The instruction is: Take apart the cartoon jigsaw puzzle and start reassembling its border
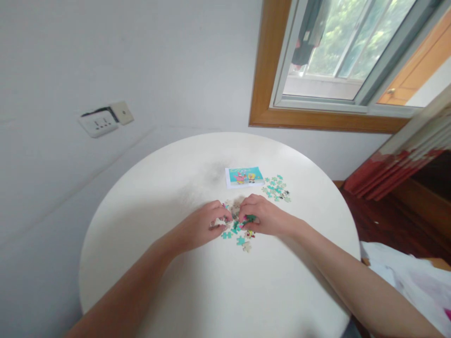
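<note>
Loose jigsaw pieces, some turquoise and some showing a beige back, lie in a heap near the middle of the white round table. From the left, my left hand reaches into the heap, its thumb and fingers curled round a few pieces. Opposite it, my right hand has its fingers bent inward, with green and pink bits visible between thumb and fingertips. Exactly which pieces each hand grips is partly hidden by the fingers. Just beyond my hands lies a picture card with a pink and a yellow cartoon figure.
A second group of jigsaw pieces, mostly turquoise and pale green, is spread right of the card. The table stands against a white wall with a socket and a wood-framed window. A red and cream curtain hangs at right.
</note>
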{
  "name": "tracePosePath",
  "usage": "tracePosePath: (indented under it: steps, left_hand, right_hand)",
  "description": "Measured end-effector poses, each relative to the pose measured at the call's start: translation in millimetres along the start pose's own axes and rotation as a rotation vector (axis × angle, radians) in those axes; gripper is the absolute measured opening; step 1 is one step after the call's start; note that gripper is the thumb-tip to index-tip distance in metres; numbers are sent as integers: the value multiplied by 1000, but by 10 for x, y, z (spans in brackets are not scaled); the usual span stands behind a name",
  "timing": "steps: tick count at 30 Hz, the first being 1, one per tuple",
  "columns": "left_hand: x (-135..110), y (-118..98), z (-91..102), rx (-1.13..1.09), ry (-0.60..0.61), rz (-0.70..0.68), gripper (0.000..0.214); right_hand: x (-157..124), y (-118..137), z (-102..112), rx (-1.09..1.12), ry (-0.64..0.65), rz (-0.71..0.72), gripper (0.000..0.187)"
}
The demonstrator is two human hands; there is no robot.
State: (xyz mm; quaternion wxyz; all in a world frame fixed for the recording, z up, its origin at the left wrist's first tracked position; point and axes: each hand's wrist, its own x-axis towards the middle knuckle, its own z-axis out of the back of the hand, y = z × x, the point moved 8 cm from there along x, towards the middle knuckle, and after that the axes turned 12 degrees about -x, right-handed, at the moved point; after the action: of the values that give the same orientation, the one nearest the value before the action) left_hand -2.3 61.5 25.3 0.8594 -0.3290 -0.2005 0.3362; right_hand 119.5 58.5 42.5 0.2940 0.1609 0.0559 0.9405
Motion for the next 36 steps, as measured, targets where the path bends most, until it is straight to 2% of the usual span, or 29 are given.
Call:
tracePosePath:
  steps: [14,20,24,27,31,36]
  left_hand:
    - [-39,52,-21,16,47,13,24]
    - [-30,68,-5,21,24,33,22]
    - [-31,96,8,28,4,37,22]
    - [-41,123,14,28,-10,30,23]
    - [-53,133,16,25,-12,26,22]
    - [-45,98,25,30,-9,21,19]
  right_hand:
    - [-15,-27,-10,18,2,-12,15]
    - [-12,-8,-11,-11,6,-38,19]
    - [24,38,-45,-94,-34,-99,17]
    - [53,94,-100,-172,-35,-131,22]
    - [77,182,-147,-224,-30,-126,30]
    - [98,260,-179,-344,-15,-106,24]
